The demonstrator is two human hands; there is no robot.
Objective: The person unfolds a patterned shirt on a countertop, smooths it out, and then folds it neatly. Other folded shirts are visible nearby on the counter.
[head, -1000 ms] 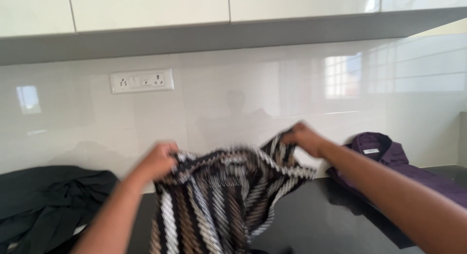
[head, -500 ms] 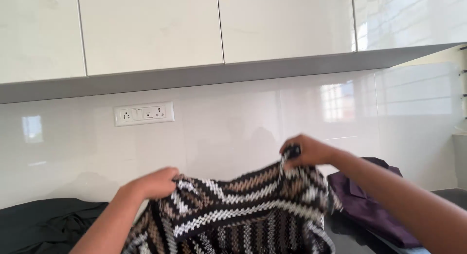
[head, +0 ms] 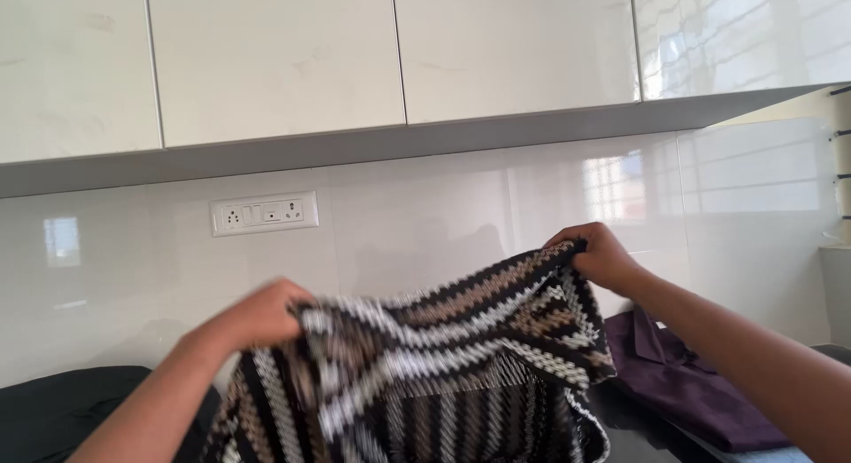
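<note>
- Both hands are up in the lower half of the frame, and the knit is hanging between them, striped in black, white and brown zigzags.
- The left hand is sitting left of centre, fingers clenching around the knit's top edge; it is blurring a little, so the exact finger grip is hard to read.
- The right hand is sitting higher, right of centre, pinching the knit's other top corner between thumb and fingers.
- That is making the top edge slope upward from the left hand to the right hand.
- The knit is bunching just beside the left hand and spreading flatter below the right one.
- Its body is dropping from both hands to the bottom edge of the frame, covering the middle of the counter.
- A purple shirt is lying on the counter at lower right, just beside the knit and under the right forearm.
- A black cloth is lying at lower left, partly behind the left forearm.
- A white socket plate is sitting on the glossy wall, above the left hand and well apart from it.
- Pale cabinets are running across the top of the frame.
</note>
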